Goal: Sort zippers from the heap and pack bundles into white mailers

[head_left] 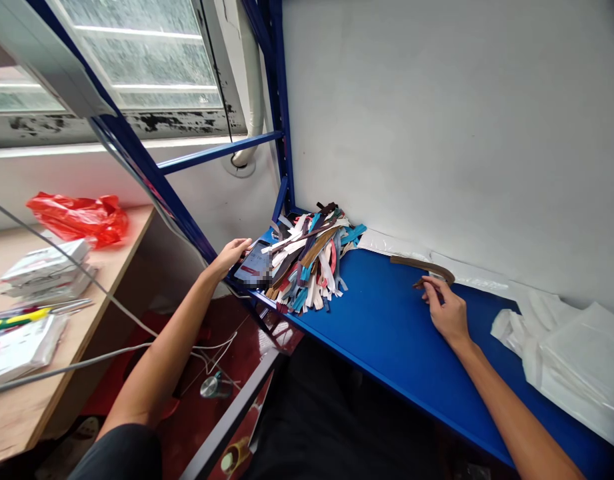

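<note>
A smartphone (254, 267) with a lit screen is at the left end of the blue tabletop (377, 320), against a heap of zippers (311, 260) in white, brown, blue, pink and black. My left hand (231, 259) has its fingers closed on the phone's left edge. On the right, my right hand (447, 312) pinches a brown zipper (417, 264) by one end between thumb and fingers. The zipper bends in a curve over the fingers, and its other part stretches left along the back of the table.
Clear plastic bags (577, 340) lie at the table's right end, and flat plastic packs (401, 244) line the wall. Blue frame posts (279, 100) rise at the left corner. A wooden desk (121, 253) holds a red plastic bag (81, 217) and boxes. Cables (107, 303) cross at left.
</note>
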The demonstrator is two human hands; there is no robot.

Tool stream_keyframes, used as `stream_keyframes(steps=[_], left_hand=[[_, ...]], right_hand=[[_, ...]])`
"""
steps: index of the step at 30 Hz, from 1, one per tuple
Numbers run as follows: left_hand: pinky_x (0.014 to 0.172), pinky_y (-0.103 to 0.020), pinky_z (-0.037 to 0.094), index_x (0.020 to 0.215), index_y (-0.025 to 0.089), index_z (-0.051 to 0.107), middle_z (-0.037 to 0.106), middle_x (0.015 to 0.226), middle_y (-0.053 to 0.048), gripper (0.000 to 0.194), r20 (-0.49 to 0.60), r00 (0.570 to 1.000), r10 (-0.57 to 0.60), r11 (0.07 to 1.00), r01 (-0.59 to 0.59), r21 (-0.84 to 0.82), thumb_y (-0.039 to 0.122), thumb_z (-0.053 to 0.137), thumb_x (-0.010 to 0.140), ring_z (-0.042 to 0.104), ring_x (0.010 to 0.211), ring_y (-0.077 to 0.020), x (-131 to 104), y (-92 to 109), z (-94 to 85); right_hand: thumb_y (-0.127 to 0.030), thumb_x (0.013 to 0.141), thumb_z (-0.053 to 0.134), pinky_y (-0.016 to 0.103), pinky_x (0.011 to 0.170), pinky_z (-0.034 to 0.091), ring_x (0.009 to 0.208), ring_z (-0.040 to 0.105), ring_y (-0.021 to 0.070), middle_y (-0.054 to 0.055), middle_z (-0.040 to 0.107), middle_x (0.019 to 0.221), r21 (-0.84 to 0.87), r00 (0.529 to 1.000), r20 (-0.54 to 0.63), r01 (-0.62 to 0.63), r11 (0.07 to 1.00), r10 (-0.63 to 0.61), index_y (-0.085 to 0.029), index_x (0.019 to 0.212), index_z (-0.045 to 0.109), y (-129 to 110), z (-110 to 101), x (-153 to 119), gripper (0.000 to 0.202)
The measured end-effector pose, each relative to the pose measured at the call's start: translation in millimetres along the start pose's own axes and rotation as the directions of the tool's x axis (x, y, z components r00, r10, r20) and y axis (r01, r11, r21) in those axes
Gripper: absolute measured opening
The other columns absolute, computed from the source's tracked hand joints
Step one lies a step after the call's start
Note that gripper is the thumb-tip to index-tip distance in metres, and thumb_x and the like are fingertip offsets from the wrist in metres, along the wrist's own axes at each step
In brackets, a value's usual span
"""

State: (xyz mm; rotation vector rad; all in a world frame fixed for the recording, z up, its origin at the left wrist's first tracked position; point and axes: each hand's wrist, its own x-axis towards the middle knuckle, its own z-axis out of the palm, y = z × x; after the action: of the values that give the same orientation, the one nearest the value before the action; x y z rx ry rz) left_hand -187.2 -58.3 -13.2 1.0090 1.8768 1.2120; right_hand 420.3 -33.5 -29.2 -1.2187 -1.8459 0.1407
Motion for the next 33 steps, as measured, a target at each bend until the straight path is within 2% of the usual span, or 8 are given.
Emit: stream_keyframes(steps=[4,9,14,19,23,26,30,33], left_hand=[[0.069,-0.027,0.052,0.131,0.017,0.068,0.077,0.112,-0.009,0.070,0.050,0.999,0.009,1.000,-0.008,-0.020,0.058,0.082,0.075,0.070,0.093,-0.0215,-5.7,0.3,-6.3],[0.075,-0.029,0.057,0.140,0.022,0.066,0.076,0.127,-0.009,0.076,0.152,0.988,0.020,0.993,-0.002,-0.116,0.050,0.083,0.072,0.072,0.095,-0.0215,-13.1,-6.9,-9.8],[0.076,-0.028,0.058,0.140,0.021,0.064,0.074,0.135,-0.010,0.078,0.177,0.984,0.022,0.999,-0.014,-0.045,0.061,0.081,0.075,0.072,0.103,-0.0238,-14.0,-3.2,-9.6],[0.083,-0.031,0.057,0.131,0.017,0.067,0.076,0.130,-0.014,0.071,0.109,0.989,0.096,0.992,-0.104,0.071,0.068,0.075,0.082,0.070,0.114,-0.0281,-12.4,12.8,-3.6],[0.085,-0.033,0.057,0.124,0.017,0.068,0.079,0.118,-0.012,0.062,0.068,0.993,0.094,0.984,-0.103,0.147,0.067,0.073,0.087,0.072,0.110,-0.0285,-12.8,21.9,2.9],[0.087,-0.033,0.057,0.119,0.016,0.069,0.080,0.117,-0.012,0.055,0.040,0.996,0.081,0.981,-0.086,0.172,0.063,0.070,0.091,0.073,0.108,-0.0274,-14.5,22.4,8.3],[0.085,-0.030,0.056,0.116,0.014,0.069,0.079,0.119,-0.011,0.048,-0.020,0.998,0.058,0.975,-0.052,0.217,0.058,0.066,0.095,0.071,0.107,-0.0243,-16.8,20.5,10.5],[0.092,-0.032,0.054,0.114,0.012,0.067,0.076,0.118,-0.011,0.043,-0.094,0.993,0.067,0.966,-0.041,0.256,0.051,0.068,0.097,0.067,0.109,-0.0236,-22.7,32.0,12.1]], right_hand=[[-0.050,0.108,0.058,0.032,0.062,0.064,0.062,0.076,0.0220,0.005,0.078,0.077,0.013,1.000,0.022,-0.013,1.000,0.013,-0.020,0.121,0.076,0.8,0.1,0.3,0.037],[-0.050,0.108,0.059,0.034,0.062,0.066,0.064,0.077,0.0226,0.006,0.081,0.083,0.028,1.000,0.028,-0.008,1.000,0.008,-0.020,0.121,0.076,1.8,1.2,-0.1,0.037],[-0.049,0.107,0.059,0.034,0.063,0.067,0.064,0.078,0.0224,0.007,0.082,0.086,0.041,0.998,0.056,-0.012,0.999,0.010,-0.020,0.124,0.075,3.2,3.2,0.3,0.037],[-0.049,0.106,0.061,0.036,0.066,0.069,0.069,0.080,0.0236,0.008,0.083,0.092,0.052,0.997,0.074,-0.004,0.999,0.001,-0.020,0.126,0.072,4.3,3.5,0.2,0.037],[-0.049,0.107,0.058,0.034,0.066,0.065,0.065,0.078,0.0223,0.004,0.080,0.080,0.010,0.996,0.089,-0.014,1.000,0.013,-0.020,0.130,0.071,7.1,2.3,-0.9,0.038],[-0.050,0.109,0.053,0.032,0.064,0.059,0.061,0.075,0.0213,0.002,0.078,0.075,-0.057,0.995,0.094,-0.028,0.998,0.033,-0.020,0.132,0.068,10.5,1.5,-0.9,0.040],[-0.058,0.109,0.049,0.031,0.062,0.054,0.060,0.072,0.0215,0.003,0.078,0.073,-0.104,0.995,0.062,-0.071,0.992,0.077,-0.020,0.120,0.069,11.2,0.4,-0.1,0.044],[-0.064,0.107,0.049,0.031,0.061,0.053,0.058,0.070,0.0211,0.006,0.082,0.081,-0.075,0.992,0.063,-0.104,0.992,0.109,-0.022,0.114,0.068,8.0,-0.3,0.0,0.047]])
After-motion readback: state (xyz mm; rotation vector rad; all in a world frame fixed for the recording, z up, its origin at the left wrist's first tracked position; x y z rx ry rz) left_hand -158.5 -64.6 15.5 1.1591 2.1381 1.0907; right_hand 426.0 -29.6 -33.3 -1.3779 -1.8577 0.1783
